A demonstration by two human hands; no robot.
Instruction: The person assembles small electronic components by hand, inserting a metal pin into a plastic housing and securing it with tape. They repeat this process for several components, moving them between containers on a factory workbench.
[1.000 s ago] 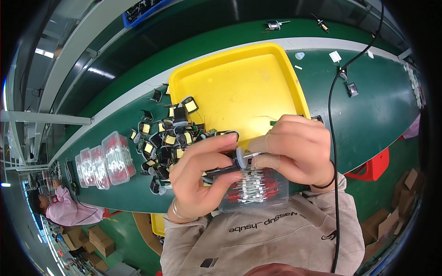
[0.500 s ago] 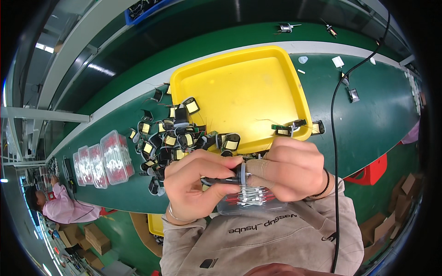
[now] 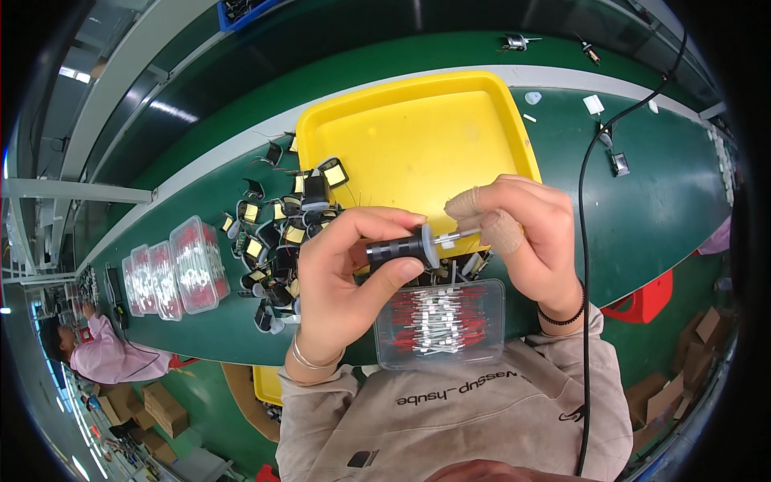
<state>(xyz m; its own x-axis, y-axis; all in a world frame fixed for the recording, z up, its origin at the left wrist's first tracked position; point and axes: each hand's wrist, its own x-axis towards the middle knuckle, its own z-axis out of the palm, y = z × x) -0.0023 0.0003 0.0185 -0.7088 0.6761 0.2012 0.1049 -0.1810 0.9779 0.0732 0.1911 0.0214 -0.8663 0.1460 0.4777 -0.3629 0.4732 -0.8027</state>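
Observation:
My left hand (image 3: pixel 341 277) is closed round a short black cylinder (image 3: pixel 391 253) with a grey ring flange (image 3: pixel 430 246) at its right end. Tape covers the thumb and forefinger of my right hand (image 3: pixel 534 237), which pinch a thin white-and-metal pin (image 3: pixel 456 238). The pin points at the flange's centre; whether it sits in the cylinder, I cannot tell. Below my hands stands a clear plastic box (image 3: pixel 385 355) full of red-and-white thin pieces (image 3: pixel 438 321).
A yellow tray (image 3: pixel 401 87) lies ahead. Left of it are piled black parts with pale yellow pads (image 3: pixel 285 233). Clear boxes of red-and-white pieces (image 3: pixel 195 265) stand farther left. A black cable (image 3: pixel 584 241) hangs down on the right. A person in pink (image 3: pixel 112 349) sits at far left.
My right hand has moved up and right, away from the flange, and the pin now shows. My left hand has raised and tilted the cylinder. The clear box below is uncovered.

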